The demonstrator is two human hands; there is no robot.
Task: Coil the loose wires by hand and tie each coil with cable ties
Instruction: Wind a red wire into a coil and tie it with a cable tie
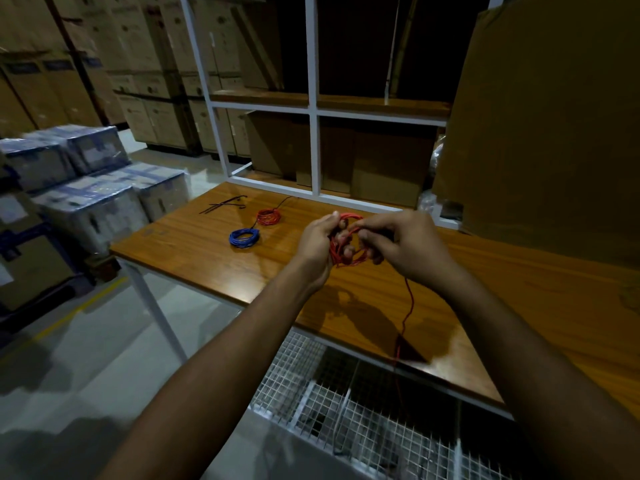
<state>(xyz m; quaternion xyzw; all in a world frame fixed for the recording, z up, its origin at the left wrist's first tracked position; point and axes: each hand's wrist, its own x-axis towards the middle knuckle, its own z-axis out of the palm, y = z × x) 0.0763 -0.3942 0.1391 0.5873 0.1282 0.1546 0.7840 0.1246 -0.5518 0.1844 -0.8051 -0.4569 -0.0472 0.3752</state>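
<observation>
A coil of red wire (347, 255) hangs between both hands above the wooden table (214, 265). My left hand (316, 242) grips the coil's left side with curled fingers. My right hand (403, 245) pinches the wire at the coil's right side. A loose red tail (408, 306) drops from the coil over the table's front edge. Farther back on the table lie a finished blue coil (244, 237) and a finished red coil (268, 216) with a dark lead. Black cable ties (223, 204) lie near the far left corner.
A white metal shelf frame (313, 109) with cardboard boxes stands behind the table. A large cardboard sheet (547, 126) leans at the right. Wrapped cartons (93, 188) are stacked at the left. A wire mesh basket (346, 403) sits below the table's front edge.
</observation>
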